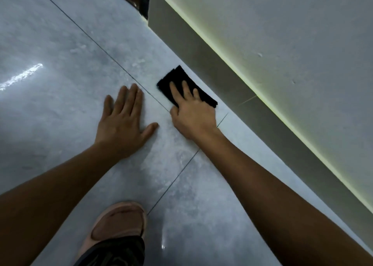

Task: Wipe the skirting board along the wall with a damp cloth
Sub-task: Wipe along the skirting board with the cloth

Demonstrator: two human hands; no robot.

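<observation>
Grey tiled floor (60, 43) | my left hand (123, 122) flat, fingers spread, bracing | my right hand (193, 112) presses black cloth (173, 78) on tile just beside skirting board (212, 63), fingers straight | risk: wiping floor instead of board; cloth may slip from under my flat palm

- One view only, from the person's head, looking steeply down and forward at the tiled floor (60, 43).
- It sits close above both forearms.
- The skirting board (232, 84) runs diagonally across the right side, wall (302, 33) above.
</observation>
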